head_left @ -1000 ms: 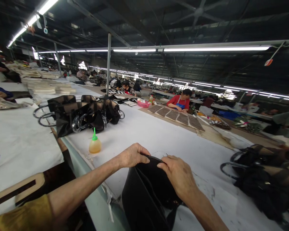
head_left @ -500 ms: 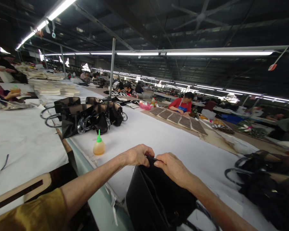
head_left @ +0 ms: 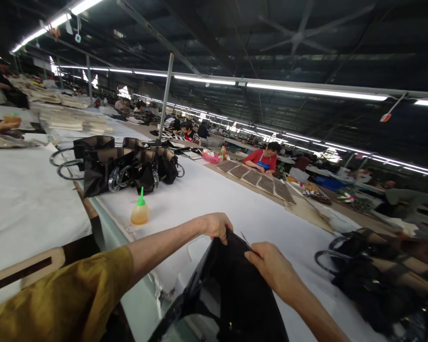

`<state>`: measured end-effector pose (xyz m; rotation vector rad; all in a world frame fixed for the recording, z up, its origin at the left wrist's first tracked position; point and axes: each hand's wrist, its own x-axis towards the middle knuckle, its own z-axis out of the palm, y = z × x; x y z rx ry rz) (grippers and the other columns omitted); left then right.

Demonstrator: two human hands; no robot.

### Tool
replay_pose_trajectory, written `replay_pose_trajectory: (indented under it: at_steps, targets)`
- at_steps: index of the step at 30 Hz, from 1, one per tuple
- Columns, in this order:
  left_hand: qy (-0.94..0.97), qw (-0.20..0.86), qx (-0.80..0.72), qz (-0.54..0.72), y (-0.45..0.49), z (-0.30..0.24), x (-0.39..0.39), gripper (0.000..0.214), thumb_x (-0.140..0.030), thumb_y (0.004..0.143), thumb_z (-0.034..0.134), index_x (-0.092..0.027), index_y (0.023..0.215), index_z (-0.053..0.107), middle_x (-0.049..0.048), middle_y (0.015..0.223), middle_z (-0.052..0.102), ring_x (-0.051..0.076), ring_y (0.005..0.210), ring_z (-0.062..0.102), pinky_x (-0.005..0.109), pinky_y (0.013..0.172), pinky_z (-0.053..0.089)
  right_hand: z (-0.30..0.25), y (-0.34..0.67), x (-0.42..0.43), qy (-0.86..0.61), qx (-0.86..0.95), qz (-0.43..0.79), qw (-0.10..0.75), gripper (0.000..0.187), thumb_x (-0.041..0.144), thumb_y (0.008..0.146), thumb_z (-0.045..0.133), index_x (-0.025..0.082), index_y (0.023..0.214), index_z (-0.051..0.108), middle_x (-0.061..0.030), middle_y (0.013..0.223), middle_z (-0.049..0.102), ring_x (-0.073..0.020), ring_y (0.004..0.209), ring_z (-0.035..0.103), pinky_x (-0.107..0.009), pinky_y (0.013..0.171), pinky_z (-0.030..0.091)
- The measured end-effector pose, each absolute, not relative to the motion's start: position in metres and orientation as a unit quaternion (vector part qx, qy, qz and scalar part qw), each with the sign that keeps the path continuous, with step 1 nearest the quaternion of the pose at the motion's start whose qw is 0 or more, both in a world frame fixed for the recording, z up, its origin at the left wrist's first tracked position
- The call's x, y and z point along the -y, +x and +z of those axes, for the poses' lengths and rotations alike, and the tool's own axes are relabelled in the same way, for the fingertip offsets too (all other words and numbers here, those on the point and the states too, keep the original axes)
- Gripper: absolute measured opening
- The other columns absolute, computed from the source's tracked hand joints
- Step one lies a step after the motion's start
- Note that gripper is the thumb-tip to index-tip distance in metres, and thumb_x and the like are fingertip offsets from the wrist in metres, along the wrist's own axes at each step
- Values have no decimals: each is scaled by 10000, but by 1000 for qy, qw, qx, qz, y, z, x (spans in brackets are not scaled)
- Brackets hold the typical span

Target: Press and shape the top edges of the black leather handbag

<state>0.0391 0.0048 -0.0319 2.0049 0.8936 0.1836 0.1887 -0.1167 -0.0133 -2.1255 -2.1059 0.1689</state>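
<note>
A black handbag [head_left: 248,285] stands in front of me at the table edge, its handle loop nearest me. My left hand [head_left: 217,226] pinches the far top corner of the bag between thumb and fingers. My right hand [head_left: 271,263] is closed at the bag's right upper edge, thumb pressed along it. A thin, pointed sliver [head_left: 245,238] shows by the right fingertips; what it is, I cannot make out. Left of my hands, a squeeze bottle [head_left: 140,213] with a green nozzle and amber liquid stands upright on the white table [head_left: 207,192].
Several black handbags [head_left: 105,168] with ring handles stand at the back left. More black bags [head_left: 378,285] lie at the right. Across the table, a person in red [head_left: 260,161] leans over brown striped panels [head_left: 255,178]. A gap separates the left white table [head_left: 32,190].
The handbag has turned, bringing its handle side toward me. My hands have moved slightly right and remain on its top edge. The view has shifted a little.
</note>
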Motion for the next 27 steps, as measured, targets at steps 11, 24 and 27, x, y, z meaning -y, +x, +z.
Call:
replay_pose_trajectory:
  at_steps: [11, 24, 27]
  targets:
    - [802, 472, -351, 103, 28, -33, 0, 223, -90, 513, 617, -155, 708, 704, -32, 552, 596, 142, 587, 533, 210, 538, 409, -25, 210, 113, -688, 710, 106, 110, 279, 261, 819, 463, 201, 550, 420, 35, 510, 464, -137, 498, 441, -232, 449, 260]
    - [826, 412, -370, 107, 25, -36, -5, 247, -167, 509, 713, -176, 755, 719, -67, 495, 535, 119, 555, 497, 210, 528, 403, -18, 173, 83, -610, 781, 58, 117, 189, 262, 815, 474, 227, 660, 576, -7, 626, 603, -191, 612, 542, -267, 548, 333]
    - [822, 437, -351, 97, 29, -39, -4, 202, -205, 481, 743, -174, 672, 685, -68, 513, 550, 124, 566, 520, 220, 547, 428, -35, 176, 83, -589, 796, 23, 138, 242, 302, 828, 429, 257, 654, 591, -56, 672, 636, -240, 663, 583, -320, 598, 383]
